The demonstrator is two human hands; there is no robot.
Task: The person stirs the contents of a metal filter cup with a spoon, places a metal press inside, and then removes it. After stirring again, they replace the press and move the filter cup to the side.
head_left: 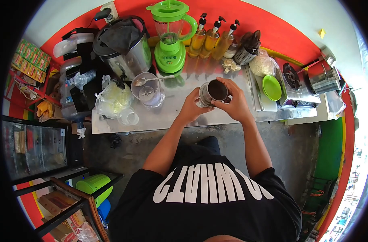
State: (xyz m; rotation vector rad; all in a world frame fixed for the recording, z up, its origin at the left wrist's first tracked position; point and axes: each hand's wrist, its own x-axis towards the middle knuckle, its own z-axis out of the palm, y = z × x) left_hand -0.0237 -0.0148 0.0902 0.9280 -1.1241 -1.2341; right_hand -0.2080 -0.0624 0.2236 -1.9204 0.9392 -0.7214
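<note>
Over the front part of the steel counter [180, 117], both hands hold a round, pale-sided jar [217, 90] with a dark brown inside. Its mouth faces up toward me. My left hand [191, 107] wraps round the left and lower side of the jar, and my right hand [234, 102] closes on its right side, fingers over the far rim. To the left stands a clear plastic pitcher [146, 93] with a metal spoon [151, 79] lying across its top.
A green blender [170, 56], pump bottles [212, 40] and a large steel dispenser [127, 56] line the back. Left, a bag of ice-like pieces [113, 100] sits by clear cups [128, 117]. Rightward are a cutting board [264, 104], green plates [271, 88] and a gas stove [300, 90].
</note>
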